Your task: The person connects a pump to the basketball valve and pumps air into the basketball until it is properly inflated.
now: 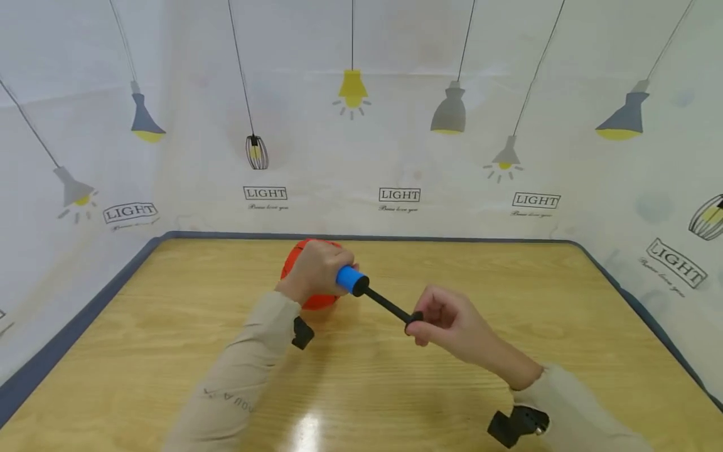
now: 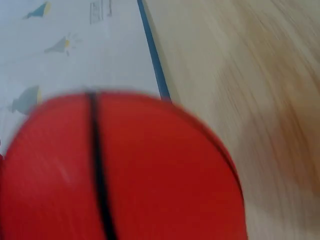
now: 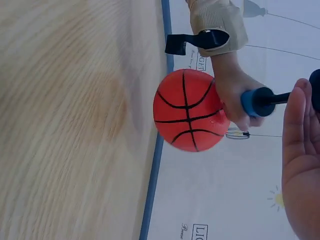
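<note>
Blue hand pump [image 1: 352,280], with positions given relative to the ball. The pump lies on the near right side of the red ball [image 3: 187,111], its black rod [image 1: 388,304] showing between the barrel and the handle [image 1: 415,319] and pointing away from the ball. The left hand [image 1: 319,269], just beside the ball and partly in front of it in the head view, has its fingers clamped round the barrel, whose black-capped end projects from the grip. The right hand [image 1: 454,320], farther from the ball, pinches the handle between thumb and fingers, so that the handle lies at the fingertips. This arrangement presumably steadies the barrel while leaving the rod free to slide along its axis. The ball sits toward the barrel's other end, perhaps joined there; the left hand hides the junction, so contact cannot be confirmed. Outward from the ball, a wooden table [image 1: 361,389] extends to its near side, a black wrist mount [image 1: 303,333] shows just on that same side, and a lamp-printed wall covering [image 1: 305,125] stands behind it.
</note>
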The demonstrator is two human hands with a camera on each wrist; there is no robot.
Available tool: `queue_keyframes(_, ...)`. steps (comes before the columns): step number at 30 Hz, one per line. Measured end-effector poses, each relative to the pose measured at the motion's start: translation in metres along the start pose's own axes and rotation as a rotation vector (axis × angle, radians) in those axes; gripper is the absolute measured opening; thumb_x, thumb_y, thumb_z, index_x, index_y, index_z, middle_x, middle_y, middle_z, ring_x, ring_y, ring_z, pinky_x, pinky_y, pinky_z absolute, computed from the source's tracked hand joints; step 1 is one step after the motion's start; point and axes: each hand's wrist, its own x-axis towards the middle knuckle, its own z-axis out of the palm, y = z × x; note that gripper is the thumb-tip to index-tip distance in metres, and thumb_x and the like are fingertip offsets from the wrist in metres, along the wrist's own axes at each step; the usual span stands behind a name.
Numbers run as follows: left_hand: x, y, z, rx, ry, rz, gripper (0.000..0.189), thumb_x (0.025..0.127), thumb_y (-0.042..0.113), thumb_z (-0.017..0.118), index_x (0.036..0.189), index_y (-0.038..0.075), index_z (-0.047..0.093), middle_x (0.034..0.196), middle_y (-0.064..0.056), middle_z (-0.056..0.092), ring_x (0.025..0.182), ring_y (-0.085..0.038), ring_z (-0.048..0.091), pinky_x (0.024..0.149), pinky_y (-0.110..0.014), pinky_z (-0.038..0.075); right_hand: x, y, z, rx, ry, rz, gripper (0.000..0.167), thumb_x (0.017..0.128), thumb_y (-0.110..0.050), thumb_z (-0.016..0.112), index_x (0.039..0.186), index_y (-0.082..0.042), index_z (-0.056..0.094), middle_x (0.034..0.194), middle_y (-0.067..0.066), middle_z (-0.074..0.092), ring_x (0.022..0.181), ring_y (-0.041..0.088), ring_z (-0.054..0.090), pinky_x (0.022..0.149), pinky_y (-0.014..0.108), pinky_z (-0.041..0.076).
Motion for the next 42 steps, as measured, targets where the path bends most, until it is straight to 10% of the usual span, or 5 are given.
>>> queue_keyframes(16, 0.01, 0.018, 0.006, -0.049, 0.022, -0.003, 0.02, 0.059, 0.013, 0.071, 0.058, 0.01, 0.051, 0.048, 0.003, 0.05, 0.037, -0.009, 0.045, 0.038, -0.019, 0.034, 0.026, 0.023, 0.005, -0.05, 0.002, -0.058, 0.015, 0.083, -0.01, 0.058, 0.087, 0.001, 0.049, 0.073, 0.011, 0.057, 0.059, 0.013, 0.055, 0.053, 0.029, 0.047)
queue_keyframes(29, 0.007, 0.006, 0.003, -0.057, 0.037, 0.017, 0.017, 0.061, 0.013, 0.065, 0.058, 0.01, 0.049, 0.047, 0.002, 0.047, 0.038, -0.01, 0.045, 0.038, -0.021, 0.036, -0.02, -0.017, -0.001, -0.08, 0.008, -0.15, 0.01, 0.08, 0.0, 0.06, 0.085, 0.001, 0.051, 0.072, 0.01, 0.057, 0.059, 0.011, 0.057, 0.049, 0.025, 0.049)
queue_keyframes(42, 0.013, 0.019, 0.012, -0.052, 0.023, 0.05, 0.02, 0.059, 0.016, 0.07, 0.059, 0.011, 0.05, 0.048, 0.004, 0.05, 0.038, -0.008, 0.045, 0.039, -0.019, 0.037, 0.022, 0.017, 0.002, -0.284, -0.013, -0.158, 0.017, 0.073, 0.008, 0.063, 0.083, -0.001, 0.052, 0.067, 0.007, 0.057, 0.053, 0.009, 0.053, 0.046, 0.024, 0.045)
